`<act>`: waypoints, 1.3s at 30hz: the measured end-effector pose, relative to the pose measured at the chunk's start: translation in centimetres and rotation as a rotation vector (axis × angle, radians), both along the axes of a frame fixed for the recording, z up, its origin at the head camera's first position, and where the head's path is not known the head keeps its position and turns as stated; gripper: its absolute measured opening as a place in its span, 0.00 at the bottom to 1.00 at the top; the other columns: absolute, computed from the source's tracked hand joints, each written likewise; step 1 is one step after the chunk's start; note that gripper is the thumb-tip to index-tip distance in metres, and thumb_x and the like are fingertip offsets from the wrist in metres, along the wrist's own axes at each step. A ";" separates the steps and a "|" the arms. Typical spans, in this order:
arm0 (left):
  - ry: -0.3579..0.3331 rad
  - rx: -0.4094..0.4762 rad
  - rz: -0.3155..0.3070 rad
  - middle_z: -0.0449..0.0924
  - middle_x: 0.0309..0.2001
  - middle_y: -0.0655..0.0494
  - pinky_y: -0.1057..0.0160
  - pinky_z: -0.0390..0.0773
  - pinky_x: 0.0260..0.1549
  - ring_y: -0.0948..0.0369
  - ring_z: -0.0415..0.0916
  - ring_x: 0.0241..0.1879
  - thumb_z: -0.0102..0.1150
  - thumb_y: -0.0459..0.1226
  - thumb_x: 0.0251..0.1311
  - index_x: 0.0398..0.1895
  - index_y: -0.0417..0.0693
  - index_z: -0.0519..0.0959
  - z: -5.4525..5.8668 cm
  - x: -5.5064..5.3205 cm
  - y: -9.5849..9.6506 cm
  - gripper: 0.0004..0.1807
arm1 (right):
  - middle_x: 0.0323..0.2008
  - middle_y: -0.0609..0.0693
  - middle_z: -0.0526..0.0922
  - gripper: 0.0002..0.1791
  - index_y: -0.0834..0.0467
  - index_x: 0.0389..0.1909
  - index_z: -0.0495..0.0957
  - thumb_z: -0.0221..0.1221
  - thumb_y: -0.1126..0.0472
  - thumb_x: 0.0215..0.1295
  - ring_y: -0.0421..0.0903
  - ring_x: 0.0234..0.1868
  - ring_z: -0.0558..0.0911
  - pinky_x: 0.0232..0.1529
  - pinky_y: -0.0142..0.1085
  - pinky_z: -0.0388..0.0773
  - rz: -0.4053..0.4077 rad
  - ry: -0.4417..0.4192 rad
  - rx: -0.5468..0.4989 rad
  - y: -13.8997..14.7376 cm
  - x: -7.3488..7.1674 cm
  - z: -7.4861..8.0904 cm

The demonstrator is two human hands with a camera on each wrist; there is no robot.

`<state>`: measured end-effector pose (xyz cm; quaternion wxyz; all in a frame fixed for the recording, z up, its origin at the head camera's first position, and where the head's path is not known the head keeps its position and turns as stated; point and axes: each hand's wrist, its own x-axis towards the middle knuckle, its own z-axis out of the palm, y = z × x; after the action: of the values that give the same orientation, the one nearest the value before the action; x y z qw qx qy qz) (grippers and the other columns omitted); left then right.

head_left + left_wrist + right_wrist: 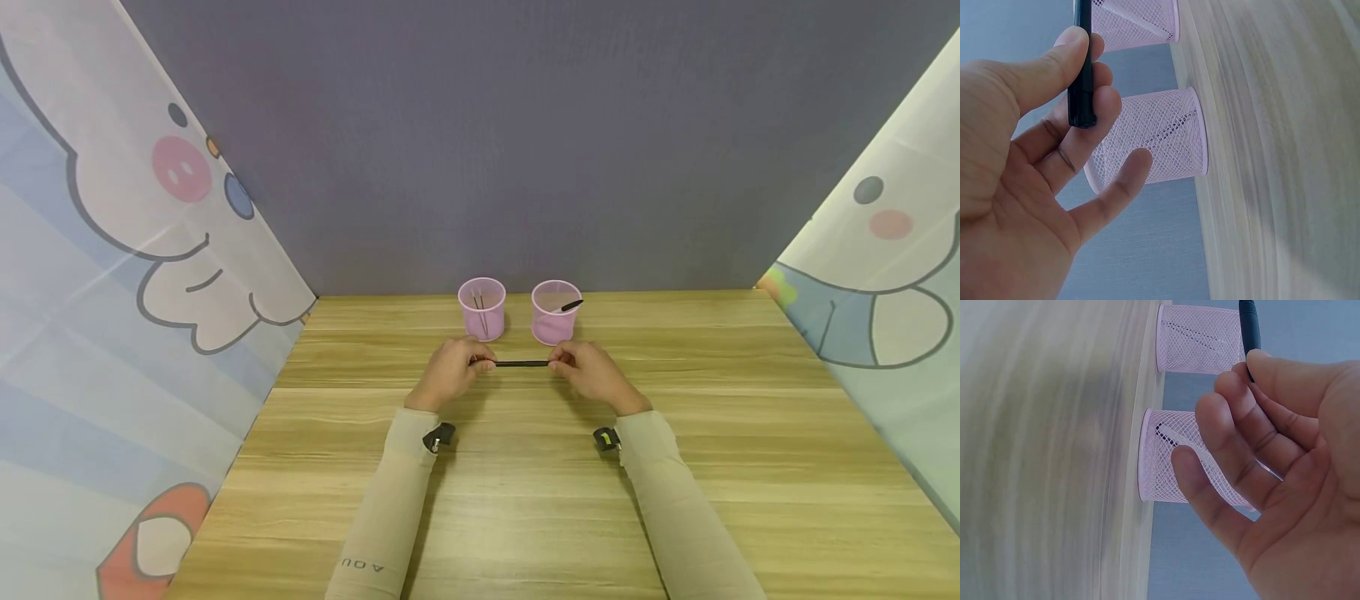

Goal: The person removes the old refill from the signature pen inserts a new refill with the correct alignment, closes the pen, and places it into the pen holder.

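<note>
A slim black pen (521, 363) is held level between both hands, in front of two pink mesh pen cups. My left hand (450, 371) pinches one end with thumb and fingertips; in the left wrist view that end of the pen (1082, 87) shows below the thumb, with the little finger held away. The other end is pinched by my right hand (592, 373), its lower fingers spread loosely in the right wrist view. Two thin dark sticks stand in the left cup (483, 323). A pen with a black end (572, 306) leans out of the right cup (553, 327).
The cups stand side by side near the back of the wood-grain table (525, 517). A dark grey panel (525, 150) rises behind it. Cartoon-printed curtains (97, 292) border the left and right sides.
</note>
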<state>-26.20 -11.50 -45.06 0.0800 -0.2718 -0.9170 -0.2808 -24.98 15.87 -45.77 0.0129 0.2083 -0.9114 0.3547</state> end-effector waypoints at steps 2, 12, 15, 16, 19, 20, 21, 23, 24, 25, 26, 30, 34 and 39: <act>0.001 -0.003 0.001 0.85 0.33 0.58 0.62 0.79 0.35 0.64 0.77 0.31 0.72 0.36 0.59 0.36 0.47 0.89 0.0 0.0 0.0 0.04 | 0.31 0.48 0.85 0.05 0.62 0.40 0.84 0.63 0.64 0.70 0.42 0.33 0.78 0.39 0.38 0.76 -0.001 -0.001 -0.004 0.0 0.0 0.0; -0.003 -0.022 0.006 0.85 0.32 0.58 0.63 0.80 0.35 0.65 0.77 0.31 0.70 0.38 0.60 0.35 0.49 0.89 0.0 0.1 0.0 0.04 | 0.31 0.48 0.85 0.04 0.61 0.40 0.83 0.64 0.64 0.69 0.42 0.33 0.79 0.39 0.37 0.77 -0.007 -0.012 -0.005 0.0 0.1 0.1; 0.000 -0.020 0.003 0.85 0.32 0.58 0.63 0.80 0.35 0.65 0.77 0.31 0.71 0.38 0.60 0.35 0.49 0.89 0.0 0.1 0.0 0.04 | 0.32 0.48 0.85 0.04 0.61 0.40 0.83 0.63 0.65 0.69 0.41 0.33 0.79 0.39 0.37 0.77 -0.008 -0.009 0.000 0.0 0.0 0.0; 0.001 -0.019 0.002 0.85 0.32 0.58 0.63 0.80 0.35 0.65 0.77 0.31 0.71 0.37 0.60 0.36 0.49 0.89 -0.1 0.1 0.0 0.04 | 0.32 0.48 0.85 0.04 0.61 0.41 0.83 0.63 0.65 0.69 0.41 0.34 0.79 0.39 0.37 0.77 -0.010 -0.010 0.003 0.0 0.0 0.0; 0.001 -0.015 0.005 0.84 0.32 0.58 0.63 0.79 0.34 0.65 0.77 0.31 0.71 0.37 0.59 0.36 0.49 0.89 -0.1 0.1 0.0 0.04 | 0.32 0.49 0.85 0.04 0.61 0.41 0.83 0.63 0.65 0.69 0.42 0.34 0.80 0.39 0.37 0.78 -0.010 -0.010 0.001 0.0 0.0 0.1; -0.001 -0.015 0.007 0.84 0.32 0.58 0.63 0.79 0.34 0.65 0.77 0.31 0.71 0.37 0.59 0.36 0.49 0.89 -0.1 0.0 0.1 0.04 | 0.32 0.49 0.85 0.04 0.62 0.40 0.83 0.63 0.65 0.69 0.42 0.34 0.80 0.40 0.37 0.78 -0.010 -0.011 -0.001 0.0 0.0 0.1; -0.003 -0.014 0.008 0.84 0.32 0.58 0.63 0.79 0.34 0.65 0.77 0.31 0.71 0.37 0.59 0.36 0.49 0.89 -0.1 0.0 0.1 0.03 | 0.32 0.49 0.85 0.04 0.62 0.40 0.83 0.63 0.66 0.69 0.42 0.34 0.80 0.40 0.37 0.78 -0.010 -0.012 -0.004 0.0 0.1 0.2; -0.008 -0.011 0.009 0.85 0.32 0.58 0.62 0.80 0.35 0.65 0.77 0.31 0.71 0.37 0.59 0.36 0.49 0.89 -0.1 0.0 0.1 0.03 | 0.32 0.49 0.85 0.04 0.62 0.40 0.83 0.64 0.66 0.68 0.42 0.33 0.80 0.39 0.37 0.78 -0.009 -0.012 -0.006 0.0 0.1 0.3; -0.011 -0.010 0.009 0.85 0.32 0.58 0.62 0.80 0.35 0.64 0.77 0.31 0.71 0.36 0.59 0.36 0.49 0.89 -0.1 0.0 0.1 0.03 | 0.31 0.49 0.85 0.03 0.62 0.40 0.83 0.64 0.66 0.68 0.42 0.33 0.80 0.39 0.37 0.78 -0.009 -0.013 -0.006 0.0 0.1 0.3; -0.012 -0.008 0.009 0.85 0.32 0.58 0.62 0.80 0.35 0.64 0.78 0.31 0.71 0.36 0.59 0.36 0.49 0.89 -0.1 0.1 0.1 0.03 | 0.31 0.49 0.85 0.03 0.62 0.40 0.83 0.64 0.66 0.68 0.42 0.33 0.79 0.39 0.36 0.78 -0.010 -0.013 -0.006 -0.1 0.1 0.3; -0.015 -0.008 0.010 0.85 0.32 0.58 0.62 0.80 0.35 0.64 0.78 0.31 0.71 0.36 0.59 0.35 0.49 0.89 0.0 0.1 0.1 0.03 | 0.31 0.49 0.84 0.03 0.62 0.40 0.83 0.64 0.66 0.68 0.42 0.33 0.79 0.38 0.36 0.77 -0.011 -0.015 -0.004 -0.1 0.1 0.4; -0.015 -0.003 0.013 0.84 0.32 0.58 0.61 0.79 0.35 0.64 0.77 0.32 0.71 0.36 0.60 0.35 0.49 0.89 0.0 0.1 0.1 0.03 | 0.31 0.48 0.84 0.04 0.63 0.40 0.82 0.64 0.66 0.68 0.41 0.33 0.79 0.38 0.35 0.77 -0.012 -0.019 0.001 -0.1 0.2 0.4; -0.011 -0.004 0.012 0.84 0.32 0.58 0.61 0.79 0.35 0.64 0.77 0.32 0.71 0.36 0.60 0.36 0.49 0.89 -0.1 0.0 0.0 0.03 | 0.30 0.49 0.84 0.04 0.64 0.40 0.82 0.64 0.67 0.68 0.41 0.33 0.79 0.38 0.35 0.77 -0.012 -0.023 -0.002 -0.2 0.2 0.4; -0.006 -0.013 0.006 0.84 0.32 0.58 0.61 0.79 0.35 0.64 0.77 0.32 0.71 0.36 0.60 0.36 0.48 0.90 -0.1 0.0 0.0 0.03 | 0.30 0.49 0.83 0.03 0.63 0.39 0.81 0.64 0.67 0.67 0.42 0.33 0.78 0.38 0.35 0.77 -0.015 -0.022 -0.001 -0.2 0.2 0.5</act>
<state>-26.23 -11.47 -45.19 0.0765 -0.2687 -0.9199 -0.2753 -24.78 15.63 -45.31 0.0059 0.1974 -0.9129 0.3571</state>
